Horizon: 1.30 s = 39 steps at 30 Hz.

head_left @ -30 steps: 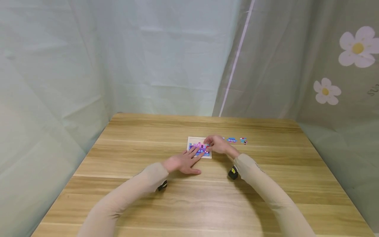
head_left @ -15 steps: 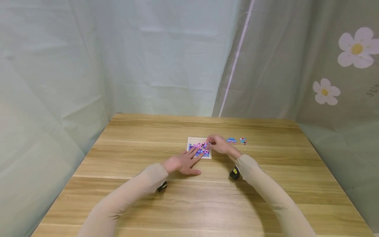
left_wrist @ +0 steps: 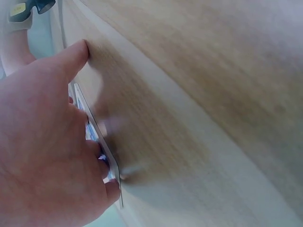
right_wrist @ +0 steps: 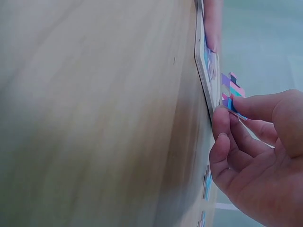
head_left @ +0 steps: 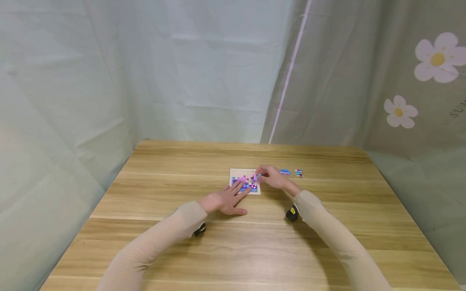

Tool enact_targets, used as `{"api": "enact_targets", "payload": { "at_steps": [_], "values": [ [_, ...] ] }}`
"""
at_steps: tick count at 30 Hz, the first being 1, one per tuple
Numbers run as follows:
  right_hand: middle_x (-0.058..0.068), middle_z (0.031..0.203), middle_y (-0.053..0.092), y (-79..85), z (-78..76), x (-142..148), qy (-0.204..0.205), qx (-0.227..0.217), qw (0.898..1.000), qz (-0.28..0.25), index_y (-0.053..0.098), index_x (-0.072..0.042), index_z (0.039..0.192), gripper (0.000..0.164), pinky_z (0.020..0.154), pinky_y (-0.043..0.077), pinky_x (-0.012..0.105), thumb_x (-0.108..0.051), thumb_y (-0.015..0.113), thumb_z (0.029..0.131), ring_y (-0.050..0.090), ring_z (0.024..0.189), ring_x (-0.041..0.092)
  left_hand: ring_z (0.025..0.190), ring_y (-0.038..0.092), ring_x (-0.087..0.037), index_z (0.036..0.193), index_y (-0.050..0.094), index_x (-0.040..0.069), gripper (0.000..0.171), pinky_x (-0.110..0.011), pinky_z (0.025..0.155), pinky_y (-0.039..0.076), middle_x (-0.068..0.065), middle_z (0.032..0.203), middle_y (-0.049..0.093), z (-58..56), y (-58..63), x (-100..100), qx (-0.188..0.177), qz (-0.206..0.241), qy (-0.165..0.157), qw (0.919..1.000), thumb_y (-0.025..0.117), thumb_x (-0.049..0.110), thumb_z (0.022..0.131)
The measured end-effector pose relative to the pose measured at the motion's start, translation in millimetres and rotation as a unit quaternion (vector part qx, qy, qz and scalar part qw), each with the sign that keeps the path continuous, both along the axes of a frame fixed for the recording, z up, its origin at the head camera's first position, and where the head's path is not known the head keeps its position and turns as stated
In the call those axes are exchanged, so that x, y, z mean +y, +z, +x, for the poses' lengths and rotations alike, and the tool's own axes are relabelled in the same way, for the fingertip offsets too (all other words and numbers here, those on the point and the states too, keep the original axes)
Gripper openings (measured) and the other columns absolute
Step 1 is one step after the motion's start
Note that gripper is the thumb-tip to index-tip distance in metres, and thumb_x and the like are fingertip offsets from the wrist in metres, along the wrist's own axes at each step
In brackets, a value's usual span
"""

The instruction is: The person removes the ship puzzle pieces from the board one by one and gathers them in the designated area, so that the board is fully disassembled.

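Observation:
A small jigsaw board with a pale rim lies on the table, its lower part filled with purple, pink and blue pieces. My left hand rests flat with spread fingers over the board's lower left, hiding part of the picture. In the left wrist view, the fingertips lie over the board's edge. My right hand is at the board's right side. Between thumb and fingers it pinches a colourful jigsaw piece, held tilted just above the board's edge; the fingertips cover part of it.
Two loose jigsaw pieces lie right of the right hand: a blue one and a multicoloured one. The wooden table reaches back to a pale curtain. Black wrist cameras hang under both sleeves.
My right hand has drawn slightly to the right with the jigsaw piece, which has turned and shows differently. My left hand stays in place on the board.

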State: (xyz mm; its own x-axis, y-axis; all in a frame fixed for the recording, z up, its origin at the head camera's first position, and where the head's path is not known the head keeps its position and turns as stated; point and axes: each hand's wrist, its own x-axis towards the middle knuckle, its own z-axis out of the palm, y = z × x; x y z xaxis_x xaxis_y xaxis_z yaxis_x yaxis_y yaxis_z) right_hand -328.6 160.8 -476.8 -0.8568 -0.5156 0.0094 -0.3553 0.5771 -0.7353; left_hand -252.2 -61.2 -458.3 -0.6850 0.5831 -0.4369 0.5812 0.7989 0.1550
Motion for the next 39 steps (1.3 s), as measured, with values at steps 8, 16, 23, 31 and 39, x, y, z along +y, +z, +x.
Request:
{"api": "enact_targets", "payload": {
  "at_steps": [8,16,23,31,39],
  "values": [
    [0.015,0.090,0.070,-1.5,-1.2,10.5,-0.003,-0.010,1.000,-0.007,0.062,-0.001,0.105,0.012,0.067,0.048,0.024,-0.004,0.057,0.094,0.063,0.078,0.018,0.152,-0.006,-0.029,0.157,0.004,0.021,0.080,-0.049,0.123,0.012,-0.012,0.164,-0.008,-1.2,0.0,-0.9,0.001,0.008,-0.005,1.0000,0.040,0.060,0.097],
    [0.016,0.097,0.070,0.8,4.0,21.3,-0.002,0.002,1.000,0.023,0.064,0.000,0.102,0.012,0.075,0.053,0.029,-0.002,0.057,0.092,0.065,0.090,0.024,0.152,-0.005,-0.029,0.157,0.004,0.019,0.082,-0.049,0.123,0.012,-0.013,0.164,-0.008,-1.5,-0.7,-2.3,0.010,0.011,-0.013,0.9998,0.041,0.059,0.097],
    [0.018,0.102,0.069,5.0,4.1,27.3,-0.007,-0.018,0.999,0.035,0.063,-0.001,0.106,0.014,0.076,0.055,0.031,-0.006,0.057,0.094,0.066,0.095,0.028,0.151,-0.007,-0.030,0.157,0.002,0.018,0.082,-0.048,0.123,0.012,-0.013,0.164,-0.009,-1.7,-1.4,-4.0,0.011,0.011,-0.020,0.9997,0.040,0.059,0.097],
    [0.015,0.094,0.071,10.4,4.5,38.6,-0.022,-0.028,0.999,0.041,0.064,0.001,0.106,0.015,0.071,0.053,0.028,-0.005,0.058,0.093,0.066,0.079,0.018,0.151,-0.012,-0.028,0.157,-0.002,0.020,0.083,-0.047,0.123,0.008,-0.012,0.163,-0.014,-5.7,-9.5,-5.6,0.006,0.004,-0.019,0.9998,0.038,0.061,0.097],
    [0.016,0.088,0.068,10.3,5.8,50.6,-0.017,-0.045,0.999,0.020,0.062,0.004,0.103,0.013,0.066,0.052,0.025,0.000,0.055,0.093,0.062,0.074,0.014,0.151,-0.013,-0.028,0.157,-0.003,0.021,0.083,-0.046,0.123,0.008,-0.012,0.163,-0.014,-6.6,-12.6,-6.0,0.010,0.005,-0.018,0.9998,0.038,0.060,0.097]
  ]
}}
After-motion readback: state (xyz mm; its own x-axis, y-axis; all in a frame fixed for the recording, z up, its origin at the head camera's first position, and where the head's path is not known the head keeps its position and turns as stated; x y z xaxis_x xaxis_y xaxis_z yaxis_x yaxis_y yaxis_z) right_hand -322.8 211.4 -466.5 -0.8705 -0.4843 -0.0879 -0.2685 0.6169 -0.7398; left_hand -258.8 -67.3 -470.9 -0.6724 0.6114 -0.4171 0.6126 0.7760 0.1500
